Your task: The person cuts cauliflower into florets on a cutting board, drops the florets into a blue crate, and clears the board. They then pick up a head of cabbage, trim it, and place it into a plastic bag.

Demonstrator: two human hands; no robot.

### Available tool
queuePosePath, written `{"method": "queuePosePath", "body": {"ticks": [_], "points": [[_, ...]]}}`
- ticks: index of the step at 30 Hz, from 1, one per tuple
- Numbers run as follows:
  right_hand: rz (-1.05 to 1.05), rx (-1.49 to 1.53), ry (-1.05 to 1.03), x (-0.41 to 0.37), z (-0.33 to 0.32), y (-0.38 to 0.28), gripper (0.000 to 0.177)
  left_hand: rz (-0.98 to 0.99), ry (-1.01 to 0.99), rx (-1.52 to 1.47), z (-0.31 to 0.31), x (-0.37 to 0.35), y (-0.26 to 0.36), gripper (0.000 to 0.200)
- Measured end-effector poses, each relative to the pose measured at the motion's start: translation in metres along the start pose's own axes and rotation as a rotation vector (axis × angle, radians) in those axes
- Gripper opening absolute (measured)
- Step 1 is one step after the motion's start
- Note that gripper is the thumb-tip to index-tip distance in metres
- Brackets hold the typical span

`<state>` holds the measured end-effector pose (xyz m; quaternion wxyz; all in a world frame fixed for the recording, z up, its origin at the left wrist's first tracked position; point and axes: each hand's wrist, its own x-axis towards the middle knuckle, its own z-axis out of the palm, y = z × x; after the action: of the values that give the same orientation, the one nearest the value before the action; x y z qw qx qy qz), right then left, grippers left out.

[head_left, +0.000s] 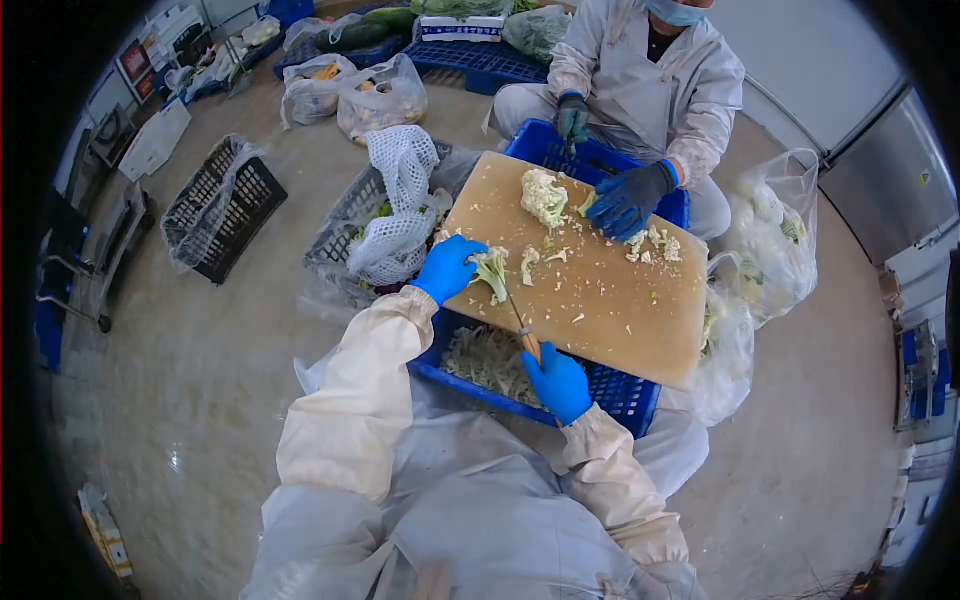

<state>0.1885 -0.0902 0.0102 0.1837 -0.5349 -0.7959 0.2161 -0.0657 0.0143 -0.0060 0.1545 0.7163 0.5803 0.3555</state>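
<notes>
My left hand (450, 268), in a blue glove, grips a cauliflower floret (492, 272) by the left edge of the tan cutting board (630, 310). My right hand (560, 383), gloved too, is closed round the wooden handle of a knife (529, 343), whose blade points up at the floret. A larger cauliflower piece (544, 197) and small florets and crumbs lie on the board. Beneath the board's near side, a blue crate (480, 392) holds pale cut pieces.
Across the board sits a co-worker (650, 70) with dark gloves, one hand on florets. A lined black crate (325, 235) with white netting stands left, another crate (225, 205) farther left. Bags of cauliflower (765, 240) lie right; filled bags (380, 100) stand behind.
</notes>
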Motion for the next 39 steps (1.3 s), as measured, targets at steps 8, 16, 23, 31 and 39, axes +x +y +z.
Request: {"method": "queuePosePath", "body": {"ticks": [8,16,23,31,39], "points": [[0.032,-0.06,0.012,-0.001,0.006,-0.011,0.035,0.079,0.042,0.006,0.013,0.0,-0.009,0.029],[0.04,-0.101,0.017,0.0,0.005,-0.016,0.034,-0.001,-0.007,-0.028,0.01,0.001,-0.005,0.032],[0.026,-0.147,0.03,0.017,0.008,-0.015,0.034,0.004,-0.038,-0.035,0.013,0.004,-0.009,0.035],[0.053,-0.116,-0.095,0.04,0.006,-0.008,0.039,-0.034,-0.098,0.014,0.008,0.007,0.0,0.036],[0.113,-0.054,-0.146,-0.073,-0.035,0.007,0.034,0.017,-0.139,0.054,0.007,0.001,-0.005,0.041]]}}
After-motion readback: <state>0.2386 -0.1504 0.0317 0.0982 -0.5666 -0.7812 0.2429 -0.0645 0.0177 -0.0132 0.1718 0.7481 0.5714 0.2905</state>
